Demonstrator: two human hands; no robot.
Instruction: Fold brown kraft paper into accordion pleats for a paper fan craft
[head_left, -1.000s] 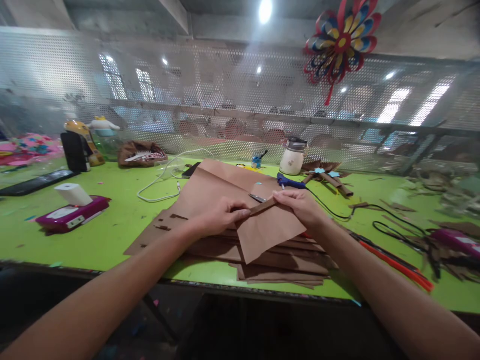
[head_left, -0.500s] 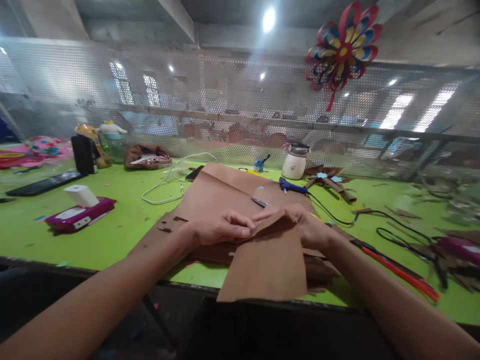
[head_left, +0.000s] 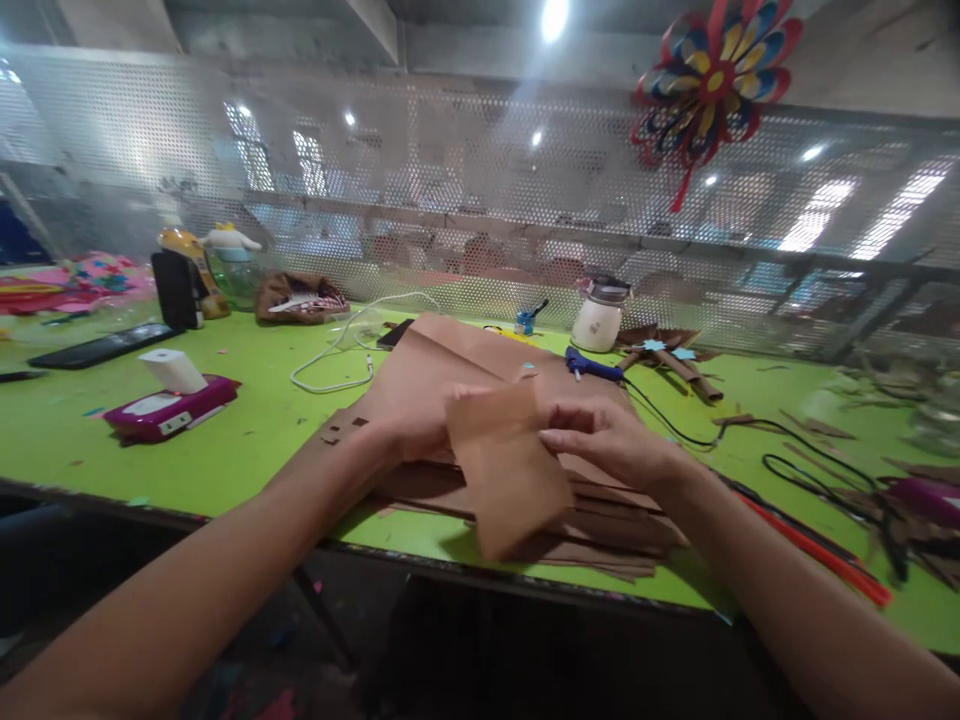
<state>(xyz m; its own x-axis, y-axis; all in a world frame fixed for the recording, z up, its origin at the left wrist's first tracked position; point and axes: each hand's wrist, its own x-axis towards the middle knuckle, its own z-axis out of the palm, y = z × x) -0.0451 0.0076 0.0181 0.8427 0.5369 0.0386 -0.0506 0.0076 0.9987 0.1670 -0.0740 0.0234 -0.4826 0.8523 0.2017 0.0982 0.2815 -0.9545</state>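
Note:
A piece of brown kraft paper (head_left: pixel 510 470) is held up over the near edge of the table, slightly blurred and tilted. At its upper left side is my left hand (head_left: pixel 427 428), with the fingertips hidden behind the paper. My right hand (head_left: pixel 604 437) pinches its right edge, thumb towards me and fingers curled. Under both hands lie a large brown paper sheet (head_left: pixel 442 350) and a layered stack of brown paper (head_left: pixel 619 535). Small dark cut-outs show in the paper beside my left wrist.
Behind the paper, a blue glue gun (head_left: pixel 592 365) trails a black cord to the right. A white jar (head_left: pixel 598 318) stands at the back. Orange-handled cutters (head_left: pixel 817 550) lie right of my forearm. A purple power strip (head_left: pixel 176 405) and white cable (head_left: pixel 322 385) are at left.
The paper has been raised, turned and folded smaller, so its lower edge sits higher. My right hand has shifted to its right edge. The scissors are now hidden. The view has shifted slightly.

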